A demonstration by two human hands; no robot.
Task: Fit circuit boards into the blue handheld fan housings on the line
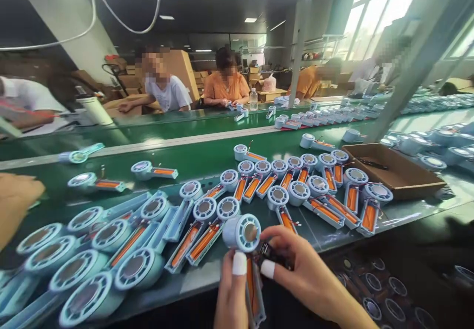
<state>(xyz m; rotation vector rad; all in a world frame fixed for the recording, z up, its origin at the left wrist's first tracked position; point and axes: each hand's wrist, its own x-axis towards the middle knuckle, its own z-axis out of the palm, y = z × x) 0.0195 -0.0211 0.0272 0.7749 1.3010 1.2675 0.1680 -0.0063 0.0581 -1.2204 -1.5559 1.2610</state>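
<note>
Both hands hold one pale blue handheld fan body [242, 232] at the near edge of the green bench; its round head points up-left and its open handle with an orange battery [251, 284] runs down between my hands. My left hand [231, 294] grips the handle from below, its taped fingertip against it. My right hand [299, 269], one fingertip also taped, pinches a small black part at the handle's top, just under the head.
Many more open fan bodies [322, 190] with orange batteries lie in rows across the green bench [207, 156]. A shallow brown cardboard tray [398, 171] sits at the right. Several people sit working on the far side. A slanted metal post [407, 67] rises at right.
</note>
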